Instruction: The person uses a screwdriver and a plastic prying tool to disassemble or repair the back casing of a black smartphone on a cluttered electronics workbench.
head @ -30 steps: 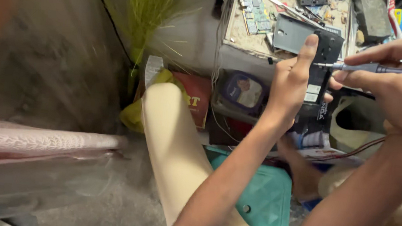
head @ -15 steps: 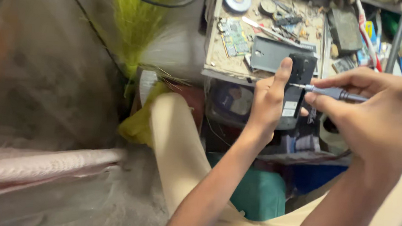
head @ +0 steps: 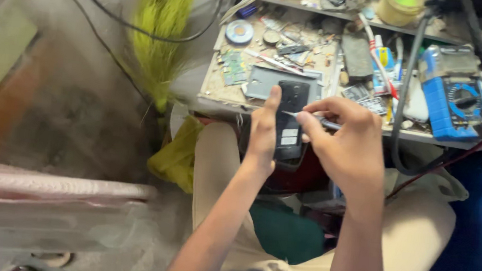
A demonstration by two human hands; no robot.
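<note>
The left hand [head: 264, 134] holds a black phone [head: 290, 119] upright above the lap, just in front of the edge of a cluttered workbench [head: 216, 90]. The back side of the phone faces the camera, with 2 pale labels on it. The thumb lies along the left edge and the other fingers wrap behind, so the hand is closed on the phone from the sides; how firmly it presses I cannot tell.

The right hand [head: 346, 144] pinches a thin screwdriver [head: 318, 120] between thumb and fingertips, closed on the handle, and the tip touches the middle of the phone back, or is very near to it.

I judge the phone light, stiff and flat, with smooth sides that can slip. It looks opened, so the inner parts are probably fragile. The best hold is on the 2 long edges, not on the flat face, and with moderate pressure. The screwdriver is light and rigid; it wants a fine pinch close to the tip.

On the bench lie a blue multimeter [head: 456, 101], a small green circuit board [head: 234, 67] and a grey phone shell [head: 259, 82]. A yellow-green broom [head: 160, 37] leans at the left
</note>
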